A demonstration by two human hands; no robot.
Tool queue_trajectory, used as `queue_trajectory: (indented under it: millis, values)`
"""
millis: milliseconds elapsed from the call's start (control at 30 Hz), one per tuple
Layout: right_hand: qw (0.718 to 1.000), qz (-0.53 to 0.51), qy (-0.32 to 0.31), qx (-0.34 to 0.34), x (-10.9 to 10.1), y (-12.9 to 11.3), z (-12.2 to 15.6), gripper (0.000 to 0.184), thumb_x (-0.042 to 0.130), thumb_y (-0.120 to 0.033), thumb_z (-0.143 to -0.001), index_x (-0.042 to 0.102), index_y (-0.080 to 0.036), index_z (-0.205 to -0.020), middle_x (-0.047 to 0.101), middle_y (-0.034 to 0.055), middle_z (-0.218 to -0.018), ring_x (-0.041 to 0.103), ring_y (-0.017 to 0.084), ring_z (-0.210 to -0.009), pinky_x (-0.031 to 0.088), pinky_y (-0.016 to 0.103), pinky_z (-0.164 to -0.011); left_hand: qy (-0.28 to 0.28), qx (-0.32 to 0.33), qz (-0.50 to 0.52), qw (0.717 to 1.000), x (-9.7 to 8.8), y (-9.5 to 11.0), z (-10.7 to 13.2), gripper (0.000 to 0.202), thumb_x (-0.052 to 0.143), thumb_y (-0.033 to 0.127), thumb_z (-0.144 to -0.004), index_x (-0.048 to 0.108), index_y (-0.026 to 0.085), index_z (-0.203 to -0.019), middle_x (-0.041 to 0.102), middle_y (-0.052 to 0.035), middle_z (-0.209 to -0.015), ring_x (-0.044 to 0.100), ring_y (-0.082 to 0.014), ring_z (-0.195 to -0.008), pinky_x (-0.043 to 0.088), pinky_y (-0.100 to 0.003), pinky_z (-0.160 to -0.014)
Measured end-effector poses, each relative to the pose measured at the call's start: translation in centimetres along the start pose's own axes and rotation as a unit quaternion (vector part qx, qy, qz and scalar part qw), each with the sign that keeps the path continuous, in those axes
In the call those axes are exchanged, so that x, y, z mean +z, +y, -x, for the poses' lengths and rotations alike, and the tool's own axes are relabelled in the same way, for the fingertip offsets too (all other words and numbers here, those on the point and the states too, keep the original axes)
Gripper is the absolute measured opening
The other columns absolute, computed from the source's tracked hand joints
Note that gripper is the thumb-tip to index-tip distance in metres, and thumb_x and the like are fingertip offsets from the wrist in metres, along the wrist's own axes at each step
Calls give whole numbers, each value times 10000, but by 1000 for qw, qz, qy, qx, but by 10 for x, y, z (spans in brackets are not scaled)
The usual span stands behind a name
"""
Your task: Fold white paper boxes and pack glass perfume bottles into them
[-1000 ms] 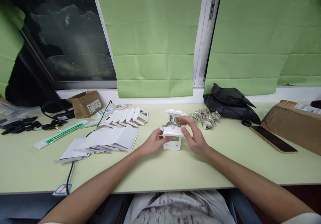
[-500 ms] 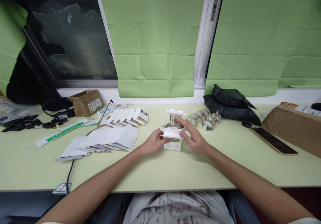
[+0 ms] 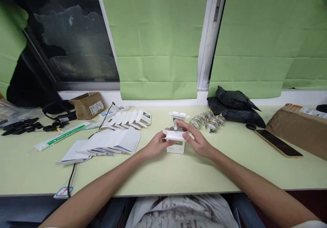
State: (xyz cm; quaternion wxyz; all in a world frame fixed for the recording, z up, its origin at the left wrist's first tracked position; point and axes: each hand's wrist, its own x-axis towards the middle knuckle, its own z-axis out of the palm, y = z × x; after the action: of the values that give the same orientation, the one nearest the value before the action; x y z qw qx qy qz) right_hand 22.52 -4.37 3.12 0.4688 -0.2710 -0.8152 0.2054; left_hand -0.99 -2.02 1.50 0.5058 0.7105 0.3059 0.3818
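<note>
A small white carton (image 3: 175,147) with a green patch stands upright on the pale green table (image 3: 158,173), its top flaps open. A glass bottle (image 3: 175,127) with a silver cap sits partly down inside it. My left hand (image 3: 155,146) grips the carton's left side, thumb on the front flap. My right hand (image 3: 196,140) holds the right side, its index finger curled onto the bottle's top. A row of several more glass bottles (image 3: 208,120) lies just right of the carton.
Flat white cartons (image 3: 107,142) lie fanned out at the left, with finished boxes (image 3: 130,118) in a row behind. A black bag (image 3: 235,107), a phone (image 3: 278,142) and a brown parcel (image 3: 298,127) lie at the right. A black cable (image 3: 73,173) runs off the front edge.
The bottle has sunk lower into the carton under my right fingers. My left hand has kept its hold on the carton.
</note>
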Motion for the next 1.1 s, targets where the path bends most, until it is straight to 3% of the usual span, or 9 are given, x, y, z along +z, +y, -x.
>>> queue_trajectory:
  millis: [367, 1100]
  values:
    - [1000, -3, -6, 2, 0, 0, 1, 472, 464, -441, -1094, 483, -363, -1559, 590, 57, -1510, 580, 283, -1320, 484, 532, -1131, -2, 3, 4, 1000, 0, 3, 0, 330, 792, 446, -874, 654, 174, -1001, 579, -26, -974, 602, -201, -954, 496, -283, -827]
    - [1000, 6, 7, -2, -1, -4, -1, 400, 463, -465, -1085, 580, -327, -1442, 663, 82, -1330, 629, 266, -1140, 514, 478, -1039, -8, -7, 13, 1000, 1, 7, 1, 345, 809, 433, -851, 631, 175, -994, 609, -33, -962, 619, -209, -940, 486, -277, -791]
